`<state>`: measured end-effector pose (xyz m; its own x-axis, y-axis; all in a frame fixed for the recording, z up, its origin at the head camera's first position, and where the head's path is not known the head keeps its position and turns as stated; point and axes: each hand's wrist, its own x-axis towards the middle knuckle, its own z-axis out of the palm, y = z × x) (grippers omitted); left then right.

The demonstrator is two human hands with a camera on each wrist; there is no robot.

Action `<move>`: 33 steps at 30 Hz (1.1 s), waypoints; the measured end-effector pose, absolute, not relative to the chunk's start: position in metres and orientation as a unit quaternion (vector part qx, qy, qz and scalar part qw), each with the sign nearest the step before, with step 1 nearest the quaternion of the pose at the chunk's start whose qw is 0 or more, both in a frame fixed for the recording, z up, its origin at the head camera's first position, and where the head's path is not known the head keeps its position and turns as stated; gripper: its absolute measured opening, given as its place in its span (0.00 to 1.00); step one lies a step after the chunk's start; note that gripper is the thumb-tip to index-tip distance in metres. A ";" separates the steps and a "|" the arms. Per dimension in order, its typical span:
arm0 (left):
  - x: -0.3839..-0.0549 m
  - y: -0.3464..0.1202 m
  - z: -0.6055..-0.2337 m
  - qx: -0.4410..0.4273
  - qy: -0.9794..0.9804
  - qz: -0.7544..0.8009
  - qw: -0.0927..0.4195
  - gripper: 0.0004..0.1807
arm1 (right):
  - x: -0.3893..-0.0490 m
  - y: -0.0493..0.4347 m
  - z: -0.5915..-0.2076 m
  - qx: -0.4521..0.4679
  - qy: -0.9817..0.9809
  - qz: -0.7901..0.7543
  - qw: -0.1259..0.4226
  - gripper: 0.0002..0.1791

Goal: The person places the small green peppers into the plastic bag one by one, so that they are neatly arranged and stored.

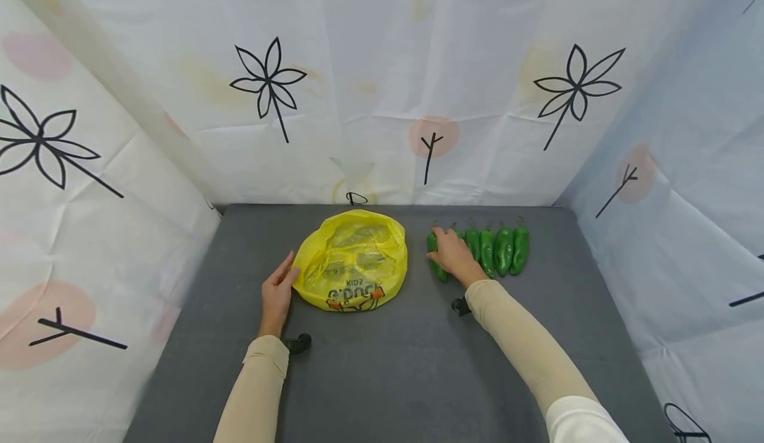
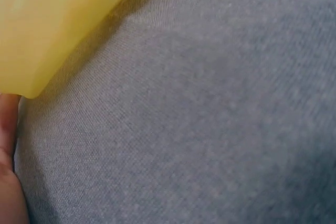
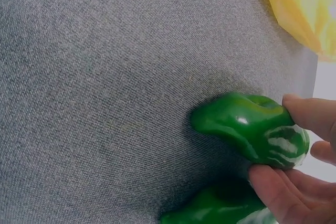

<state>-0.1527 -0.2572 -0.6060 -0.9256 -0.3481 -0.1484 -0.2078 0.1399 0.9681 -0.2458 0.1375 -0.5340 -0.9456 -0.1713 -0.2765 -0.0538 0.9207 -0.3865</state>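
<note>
My left hand rests beside the left side of a yellow plastic bag, fingers fairly straight and touching it. The bag lies with its mouth spread wide and has dark print on its near side. In the left wrist view, part of the thumb shows under the bag's edge. My right hand pinches the leftmost green chili pepper between thumb and fingers, one on each side. That pepper's tip points toward me. A second pepper lies close beside it in the right wrist view.
Several more green peppers lie in a row right of my right hand, stems toward the back. The dark grey table meets patterned white cloth walls at the back and both sides.
</note>
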 end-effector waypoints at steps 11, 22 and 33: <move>-0.153 -0.257 -0.609 0.200 -0.752 -0.626 0.058 0.30 | -0.246 0.144 -0.528 -0.071 0.960 -0.216 0.162 0.37; -0.154 -0.257 -0.610 0.201 -0.748 -0.629 0.062 0.31 | -0.254 0.146 -0.513 -0.096 0.953 -0.254 0.135 0.35; -0.154 -0.257 -0.607 0.211 -0.752 -0.622 0.045 0.33 | -0.256 0.140 -0.486 -0.115 0.939 -0.299 0.124 0.36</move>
